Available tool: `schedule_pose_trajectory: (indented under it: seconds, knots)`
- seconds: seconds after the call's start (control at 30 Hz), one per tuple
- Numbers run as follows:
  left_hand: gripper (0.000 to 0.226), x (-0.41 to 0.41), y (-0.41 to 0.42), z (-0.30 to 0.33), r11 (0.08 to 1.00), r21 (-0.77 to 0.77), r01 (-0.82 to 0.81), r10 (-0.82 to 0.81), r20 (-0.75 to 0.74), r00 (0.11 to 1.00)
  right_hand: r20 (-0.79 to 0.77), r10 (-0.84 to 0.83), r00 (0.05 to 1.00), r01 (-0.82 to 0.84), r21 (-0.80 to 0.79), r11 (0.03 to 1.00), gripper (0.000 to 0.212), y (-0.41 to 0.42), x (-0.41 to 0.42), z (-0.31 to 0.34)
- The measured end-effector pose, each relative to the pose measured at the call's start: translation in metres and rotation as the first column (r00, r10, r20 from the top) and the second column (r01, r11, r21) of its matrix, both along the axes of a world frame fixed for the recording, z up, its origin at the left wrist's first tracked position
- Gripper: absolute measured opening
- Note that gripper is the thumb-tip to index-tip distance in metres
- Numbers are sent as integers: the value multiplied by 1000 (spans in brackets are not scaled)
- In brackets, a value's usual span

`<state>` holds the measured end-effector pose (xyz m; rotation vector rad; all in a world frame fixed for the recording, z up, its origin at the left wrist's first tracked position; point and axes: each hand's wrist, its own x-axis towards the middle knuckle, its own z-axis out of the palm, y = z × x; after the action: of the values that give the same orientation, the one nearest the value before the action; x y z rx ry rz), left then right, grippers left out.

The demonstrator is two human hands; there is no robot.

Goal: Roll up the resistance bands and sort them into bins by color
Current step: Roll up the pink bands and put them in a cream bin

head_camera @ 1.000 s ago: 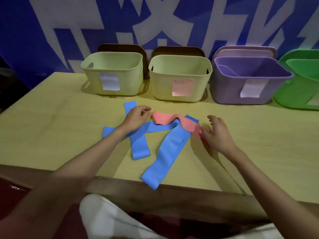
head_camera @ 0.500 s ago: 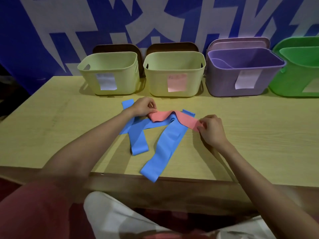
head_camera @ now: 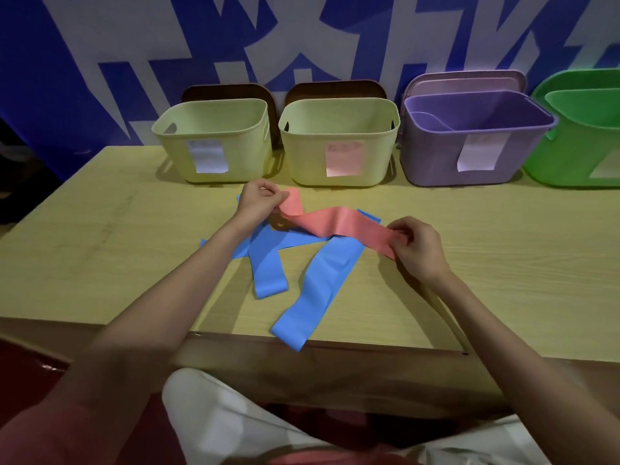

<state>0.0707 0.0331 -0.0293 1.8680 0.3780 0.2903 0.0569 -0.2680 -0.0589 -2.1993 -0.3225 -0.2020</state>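
1. Holding the pink resistance band (head_camera: pixel 339 226) by both ends, we see it lifted just above a pale wooden table (head_camera: pixel 503 250) set against a blue and white patterned wall (head_camera: pixel 100 45).
2. Our left hand (head_camera: pixel 258 203) pinches the far end with curled fingers; our right hand (head_camera: pixel 417 250) pinches the near end between thumb and fingertips.
3. Under the band lie three blue resistance bands (head_camera: pixel 322 290), crossed over one another, one reaching the table's front edge.
4. Behind stand four bins in a row: a cream bin with a white label (head_camera: pixel 211 142), a cream bin with a pink label (head_camera: pixel 340 142), a purple bin (head_camera: pixel 476 139), and a green bin (head_camera: pixel 583 135).
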Motion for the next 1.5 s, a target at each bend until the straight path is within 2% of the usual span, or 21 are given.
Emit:
schedule_pose_trajectory:
  seconds: [0.1,0.17,0.3,0.4,0.5,0.6,0.83,0.97,1.07,1.2,1.33,1.4,1.5]
  knots:
    - [24,-12,0,6,983,-168,-77,84,39,996,30,6,1000,-10,133,991,22,-4,-2,7]
    - [29,-16,3,12,957,-267,-112,138,82,987,-10,20,1000,-17,234,972,23,-6,-3,12]
    - [30,-19,16,24,917,-370,-147,200,111,973,-86,59,995,-21,395,919,22,-9,-4,24]
    - [24,-23,20,27,922,-374,-105,157,112,981,-80,89,993,-45,437,899,17,-12,-6,29]
    - [27,-26,23,23,939,-337,-73,108,86,990,-88,87,992,-32,494,869,23,-16,-6,27]
    - [24,-30,24,16,943,-326,-74,110,92,990,-97,87,991,-27,498,867,29,-20,-7,20]
    - [27,-39,19,9,948,-299,-105,140,101,985,-99,120,988,-63,451,890,26,-31,-15,12]
    - [20,-42,12,9,922,-379,-72,128,123,984,-153,148,977,-52,500,864,30,-41,-23,12]
    - [9,-43,1,13,900,-435,-27,112,172,979,-127,41,991,26,488,872,15,-45,-25,9]
    - [16,-42,-12,13,957,-290,-7,74,220,973,-68,-75,995,98,438,894,26,-51,-27,1]
    - [35,-43,-22,13,974,-228,-14,66,222,973,-174,-140,975,212,520,827,34,-59,-30,0]
    - [35,-43,-27,15,976,-217,-7,53,208,977,-193,-181,964,257,525,811,27,-64,-29,-2]
    - [23,-42,-35,17,975,-221,11,30,181,983,-184,-277,943,333,513,791,15,-70,-24,-3]
